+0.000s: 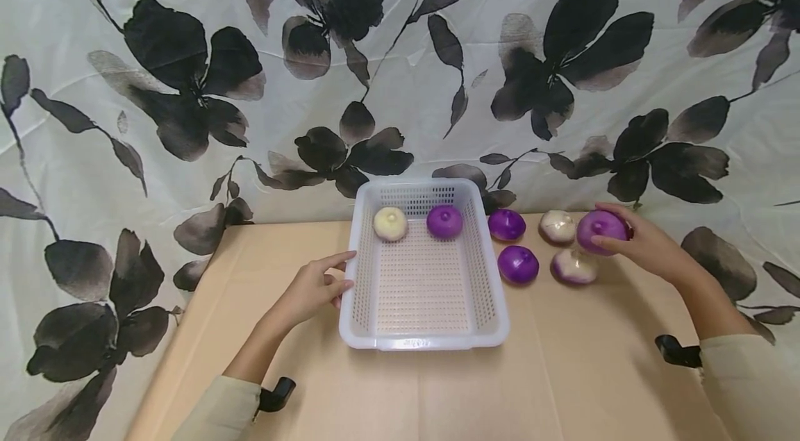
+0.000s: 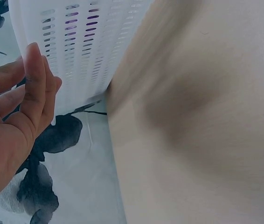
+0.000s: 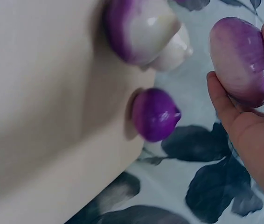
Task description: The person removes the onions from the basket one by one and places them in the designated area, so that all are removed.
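A glossy purple-and-white onion [image 3: 244, 60] is gripped by my right hand [image 1: 646, 243], thumb and fingers around its sides. In the head view this hand is at the far right, over other onions. Below it are a white onion [image 1: 556, 227] and a white-and-purple onion [image 1: 575, 267]. My left hand [image 1: 315, 288] touches the left side of a white perforated plastic basket [image 1: 423, 342] with its fingertips, fingers relaxed against the outer wall [image 2: 76, 60]. Inside the basket's far end sit a pale onion [image 1: 390, 224] and a purple onion [image 1: 444, 221].
Two purple onions [image 1: 518, 264] stand just right of the basket. The right wrist view shows a purple onion [image 3: 155, 114] near the table edge. A light wood-toned table [image 1: 400, 392] lies under everything, with a floral cloth [image 1: 406, 94] behind it.
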`<state>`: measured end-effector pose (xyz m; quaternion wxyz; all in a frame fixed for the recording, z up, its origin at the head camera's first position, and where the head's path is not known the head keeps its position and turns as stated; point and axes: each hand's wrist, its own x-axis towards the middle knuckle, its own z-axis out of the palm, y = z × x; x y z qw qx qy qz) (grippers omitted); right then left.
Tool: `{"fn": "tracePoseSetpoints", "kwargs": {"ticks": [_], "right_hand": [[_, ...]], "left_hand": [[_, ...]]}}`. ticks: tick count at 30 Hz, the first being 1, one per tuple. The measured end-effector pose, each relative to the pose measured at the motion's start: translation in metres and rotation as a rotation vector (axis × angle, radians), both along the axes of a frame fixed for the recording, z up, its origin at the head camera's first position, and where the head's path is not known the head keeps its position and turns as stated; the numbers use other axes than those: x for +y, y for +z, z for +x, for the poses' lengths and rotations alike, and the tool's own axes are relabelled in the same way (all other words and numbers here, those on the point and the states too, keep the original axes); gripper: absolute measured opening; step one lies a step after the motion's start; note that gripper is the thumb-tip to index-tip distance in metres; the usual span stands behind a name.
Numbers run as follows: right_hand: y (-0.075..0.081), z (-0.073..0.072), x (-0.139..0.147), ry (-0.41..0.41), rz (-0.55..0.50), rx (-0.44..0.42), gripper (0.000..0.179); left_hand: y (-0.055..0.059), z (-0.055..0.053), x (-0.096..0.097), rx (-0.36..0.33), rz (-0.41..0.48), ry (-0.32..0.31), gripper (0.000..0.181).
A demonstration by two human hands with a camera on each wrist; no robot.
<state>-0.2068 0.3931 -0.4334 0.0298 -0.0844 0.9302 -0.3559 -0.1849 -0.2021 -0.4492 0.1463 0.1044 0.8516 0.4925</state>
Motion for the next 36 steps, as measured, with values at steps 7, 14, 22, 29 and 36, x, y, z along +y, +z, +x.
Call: {"fn": "tracePoseSetpoints", "kwargs": {"ticks": [7,14,22,29,36], "right_hand": [[-0.015,0.009,0.024,-0.092,-0.023,-0.082,0.08],[-0.038,0.015,0.048,-0.18,0.035,-0.131,0.085],[-0.061,0.016,0.068,-0.218,0.065,-0.244,0.094],[-0.07,0.014,0.071,-0.216,0.074,-0.294,0.097],[-0.074,0.014,0.071,-0.206,0.053,-0.307,0.096]], "left_hand": [[-0.004,0.0,0.001,-0.003,0.008,-0.003,0.06],[-0.004,0.0,0.001,0.007,-0.004,-0.004,0.06],[0.0,-0.001,0.001,0.004,-0.011,-0.009,0.06],[0.001,-0.001,0.002,-0.002,-0.015,0.001,0.061],[0.001,0.0,0.003,-0.004,-0.023,0.003,0.061]]}}
